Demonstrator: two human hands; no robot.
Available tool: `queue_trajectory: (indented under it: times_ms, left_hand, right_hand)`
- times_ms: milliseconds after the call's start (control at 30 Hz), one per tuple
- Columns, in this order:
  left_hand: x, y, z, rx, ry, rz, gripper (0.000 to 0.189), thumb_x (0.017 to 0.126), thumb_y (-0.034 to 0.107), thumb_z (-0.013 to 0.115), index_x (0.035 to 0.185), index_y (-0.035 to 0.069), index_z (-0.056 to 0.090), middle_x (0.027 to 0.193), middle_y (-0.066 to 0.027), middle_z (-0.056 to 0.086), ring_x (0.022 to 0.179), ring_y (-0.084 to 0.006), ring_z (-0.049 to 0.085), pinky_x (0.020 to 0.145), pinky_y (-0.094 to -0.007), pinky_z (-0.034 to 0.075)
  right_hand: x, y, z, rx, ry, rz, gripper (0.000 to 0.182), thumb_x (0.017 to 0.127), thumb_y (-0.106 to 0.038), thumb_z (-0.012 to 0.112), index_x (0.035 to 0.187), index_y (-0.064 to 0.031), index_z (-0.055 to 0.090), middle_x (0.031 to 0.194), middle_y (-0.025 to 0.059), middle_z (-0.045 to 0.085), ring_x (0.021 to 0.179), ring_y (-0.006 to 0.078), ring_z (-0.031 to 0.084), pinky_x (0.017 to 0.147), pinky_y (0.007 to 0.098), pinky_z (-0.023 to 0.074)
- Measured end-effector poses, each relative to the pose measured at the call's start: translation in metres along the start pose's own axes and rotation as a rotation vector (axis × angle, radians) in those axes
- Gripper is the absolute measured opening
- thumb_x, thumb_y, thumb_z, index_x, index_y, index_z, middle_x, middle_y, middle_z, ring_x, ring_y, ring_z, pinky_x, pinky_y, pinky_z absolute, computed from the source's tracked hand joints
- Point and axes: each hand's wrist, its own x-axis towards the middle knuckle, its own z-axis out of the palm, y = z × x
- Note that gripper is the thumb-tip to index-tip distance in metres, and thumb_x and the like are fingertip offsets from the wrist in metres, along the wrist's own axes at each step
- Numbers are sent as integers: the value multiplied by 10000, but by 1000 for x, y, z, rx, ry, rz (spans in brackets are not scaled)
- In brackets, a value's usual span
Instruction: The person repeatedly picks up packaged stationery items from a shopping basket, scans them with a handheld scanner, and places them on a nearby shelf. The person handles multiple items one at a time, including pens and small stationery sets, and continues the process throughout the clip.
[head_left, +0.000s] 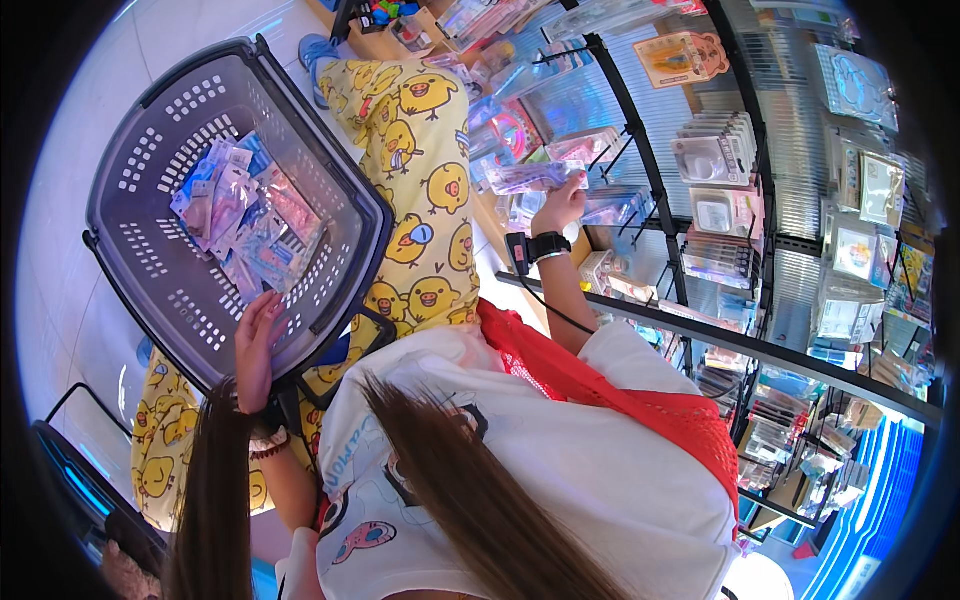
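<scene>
My right hand pinches the end of a slim purple-tinted clear packet, level with the display hooks. More hanging packs are close beside it. On the left, my left hand hangs over the near rim of a grey plastic shopping basket, its fingers reaching inside and holding nothing that I can see. Several small clear-wrapped packets lie heaped on the basket's slotted floor. The basket sits against my yellow chick-print trousers.
A black-framed display rack with prongs and carded goods fills the right side. A dark rail crosses below my right forearm. A cable runs along that arm from a wrist device. Pale tiled floor shows at left.
</scene>
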Motion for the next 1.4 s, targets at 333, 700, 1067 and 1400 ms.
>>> queue_trajectory:
  times_ms: [333,700,1067,1400]
  left_hand:
    - [-1,3,3,25,1,3,387,978,199,458,1290,-27,435,1282,-151,516,1211,-211,479,991,-334,407]
    - [0,2,2,4,10,6,395,966,225,496,1281,-9,455,1257,-122,532,1154,-187,504,970,-316,417]
    - [0,3,4,14,13,-5,369,975,180,460,1276,-31,445,1269,-144,524,1201,-206,485,994,-336,405]
    - [0,3,4,-10,20,19,374,960,205,507,1260,-17,472,1233,-121,548,1136,-179,517,960,-313,425]
  right_hand:
    - [38,18,-20,-5,-10,-136,409,969,-359,484,673,-83,422,605,-53,389,541,60,328,483,263,259]
    - [29,6,-17,89,-35,-82,388,968,-377,481,719,-81,452,612,-58,396,531,50,329,474,249,257]
    - [31,1,-14,-17,-45,-231,404,981,-338,466,672,-81,424,595,-61,381,523,44,308,467,244,237]
    - [37,9,-18,-13,-59,-145,398,977,-353,468,709,-59,475,584,-49,398,524,53,334,469,262,258]
